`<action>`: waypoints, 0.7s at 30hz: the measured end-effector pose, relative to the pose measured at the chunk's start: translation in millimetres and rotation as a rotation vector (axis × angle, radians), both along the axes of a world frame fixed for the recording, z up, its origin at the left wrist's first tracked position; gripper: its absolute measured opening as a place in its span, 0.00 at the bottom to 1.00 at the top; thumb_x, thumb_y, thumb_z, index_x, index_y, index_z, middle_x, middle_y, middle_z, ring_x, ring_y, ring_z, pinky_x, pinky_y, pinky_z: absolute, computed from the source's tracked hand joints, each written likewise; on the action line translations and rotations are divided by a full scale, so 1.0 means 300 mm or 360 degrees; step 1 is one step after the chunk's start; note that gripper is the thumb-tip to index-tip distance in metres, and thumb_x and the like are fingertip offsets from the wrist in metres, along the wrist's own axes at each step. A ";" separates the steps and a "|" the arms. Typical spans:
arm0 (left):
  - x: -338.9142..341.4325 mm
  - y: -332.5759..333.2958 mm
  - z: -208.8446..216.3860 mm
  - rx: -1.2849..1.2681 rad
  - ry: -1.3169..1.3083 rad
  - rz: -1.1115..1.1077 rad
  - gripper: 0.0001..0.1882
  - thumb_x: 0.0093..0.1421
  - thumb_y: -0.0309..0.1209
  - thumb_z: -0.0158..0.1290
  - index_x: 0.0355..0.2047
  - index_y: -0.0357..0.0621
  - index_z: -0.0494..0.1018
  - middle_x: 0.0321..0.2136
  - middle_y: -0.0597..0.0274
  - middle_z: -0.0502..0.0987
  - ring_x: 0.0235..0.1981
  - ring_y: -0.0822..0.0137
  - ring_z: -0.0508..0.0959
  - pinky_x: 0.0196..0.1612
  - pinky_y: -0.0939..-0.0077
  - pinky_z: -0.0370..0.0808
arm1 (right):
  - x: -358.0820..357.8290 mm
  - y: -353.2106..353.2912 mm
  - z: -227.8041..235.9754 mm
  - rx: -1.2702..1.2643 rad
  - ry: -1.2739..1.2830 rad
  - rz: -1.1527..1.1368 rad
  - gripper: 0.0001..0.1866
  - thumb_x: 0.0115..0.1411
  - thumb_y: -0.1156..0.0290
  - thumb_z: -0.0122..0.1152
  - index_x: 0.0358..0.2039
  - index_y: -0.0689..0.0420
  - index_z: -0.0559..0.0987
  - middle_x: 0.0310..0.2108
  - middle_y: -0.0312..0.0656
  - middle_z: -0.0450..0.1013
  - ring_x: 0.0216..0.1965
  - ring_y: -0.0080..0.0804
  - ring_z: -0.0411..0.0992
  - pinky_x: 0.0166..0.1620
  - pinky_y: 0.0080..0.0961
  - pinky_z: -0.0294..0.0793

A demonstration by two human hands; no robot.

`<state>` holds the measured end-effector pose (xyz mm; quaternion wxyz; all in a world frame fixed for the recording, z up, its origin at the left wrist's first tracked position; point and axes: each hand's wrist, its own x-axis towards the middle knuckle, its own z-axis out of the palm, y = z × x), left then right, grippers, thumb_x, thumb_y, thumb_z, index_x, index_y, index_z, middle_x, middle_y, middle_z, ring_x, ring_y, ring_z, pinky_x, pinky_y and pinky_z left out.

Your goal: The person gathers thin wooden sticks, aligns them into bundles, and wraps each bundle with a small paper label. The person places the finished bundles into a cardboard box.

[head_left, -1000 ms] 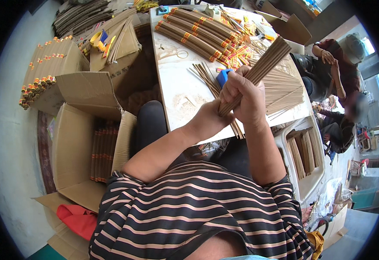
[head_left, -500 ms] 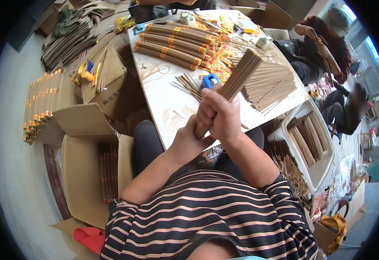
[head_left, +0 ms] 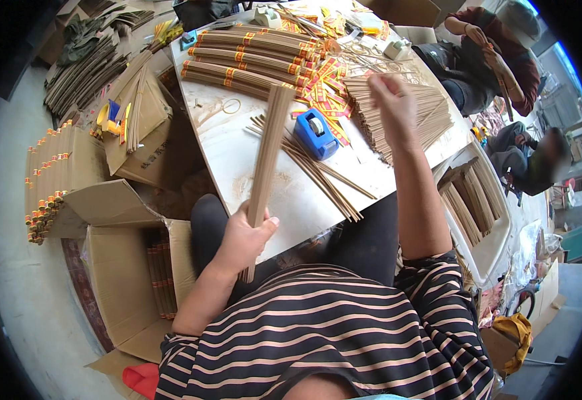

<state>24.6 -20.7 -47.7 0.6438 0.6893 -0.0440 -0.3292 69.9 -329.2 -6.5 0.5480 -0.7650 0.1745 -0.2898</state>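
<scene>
My left hand [head_left: 243,239] is closed around a bundle of brown incense sticks [head_left: 271,147], held upright and tilted slightly right at the table's near edge. Over the pile of loose incense sticks [head_left: 431,117] on the table's right side is my right hand [head_left: 394,103]. Its fingers are bent and smeared by motion, so whether it pinches anything does not show. Between the hands stands a blue tape dispenser [head_left: 315,135], with several loose sticks [head_left: 321,177] beside it. Red and yellow paper labels [head_left: 327,87] lie scattered behind the dispenser.
Banded stick bundles [head_left: 237,63] are stacked on the table's far left. An open cardboard box [head_left: 121,280] holding bundles stands at my left, a white bin [head_left: 481,267] of sticks at my right. Two people [head_left: 497,60] sit at the right. More banded bundles [head_left: 51,180] stand far left.
My right hand has let go of the stick bundle and moved right, over the loose pile. My left hand has moved left and down with the bundle, which now points more upright.
</scene>
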 end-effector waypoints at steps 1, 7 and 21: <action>0.011 0.007 0.013 -0.0125 0.0087 0.0024 0.08 0.55 0.20 0.51 0.29 0.42 0.62 0.13 0.70 0.64 0.07 0.81 0.60 0.09 0.86 0.58 | -0.006 -0.040 -0.075 -0.0269 0.0407 0.0032 0.16 0.56 0.60 0.54 0.31 0.63 0.76 0.28 0.46 0.74 0.30 0.33 0.73 0.36 0.28 0.71; 0.053 0.014 0.027 -0.0252 0.0311 -0.0051 0.09 0.55 0.22 0.53 0.30 0.42 0.62 0.11 0.70 0.62 0.07 0.80 0.60 0.09 0.86 0.59 | -0.009 -0.036 -0.349 -0.1147 0.1432 -0.0114 0.15 0.49 0.58 0.61 0.31 0.56 0.76 0.36 0.48 0.73 0.40 0.45 0.70 0.41 0.37 0.69; 0.072 -0.039 0.116 -0.0487 0.0354 -0.0112 0.14 0.56 0.31 0.55 0.36 0.38 0.64 0.11 0.71 0.61 0.07 0.80 0.59 0.10 0.86 0.57 | -0.219 0.272 -0.111 -0.1518 -0.0501 0.0330 0.10 0.39 0.78 0.63 0.25 0.55 0.73 0.26 0.37 0.69 0.30 0.35 0.68 0.35 0.27 0.68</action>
